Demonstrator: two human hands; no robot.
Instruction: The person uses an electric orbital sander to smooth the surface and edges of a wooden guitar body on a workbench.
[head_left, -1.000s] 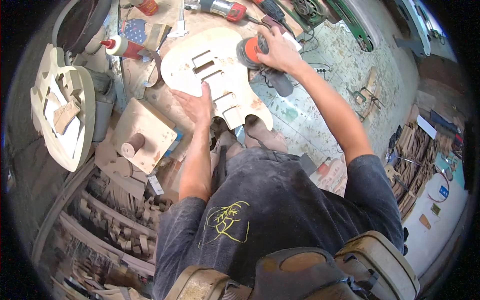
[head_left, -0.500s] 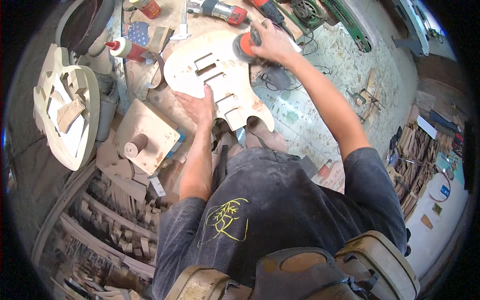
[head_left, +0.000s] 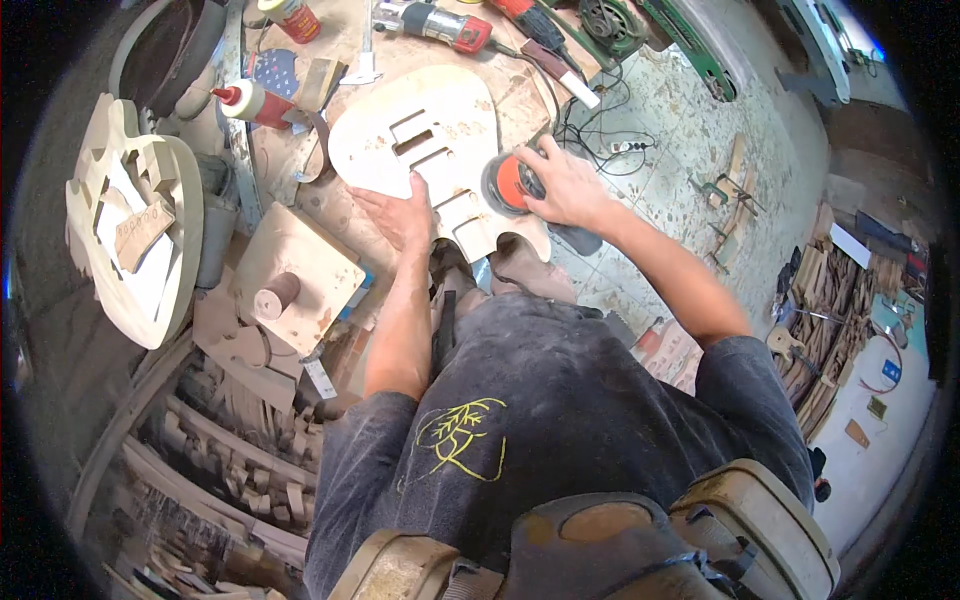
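A pale wooden electric guitar body (head_left: 420,105) with several cut-out slots lies flat on the workbench before me. My left hand (head_left: 402,215) rests on its near left edge, fingers stretched out and thumb pointing up over the wood. In my right hand (head_left: 568,185) is an orange and black orbital sander (head_left: 513,182), gripped from its right side. Its round pad sits over the body's right edge, near the lower slots, and hides part of that edge. A dark dust bag (head_left: 575,240) shows below my right wrist.
Beyond the body lie a red-and-grey power tool (head_left: 440,27), a caliper (head_left: 364,65) and a brown-handled tool (head_left: 560,72) with cables. A red-capped glue bottle (head_left: 255,103) stands left. Nearer is a board with a brown spindle (head_left: 277,296). Another guitar body (head_left: 180,240) leans far left.
My right hand has drawn the sander nearer to me, from the body's upper right edge to its lower right side. The brown-handled tool is now uncovered. My left hand stays put.
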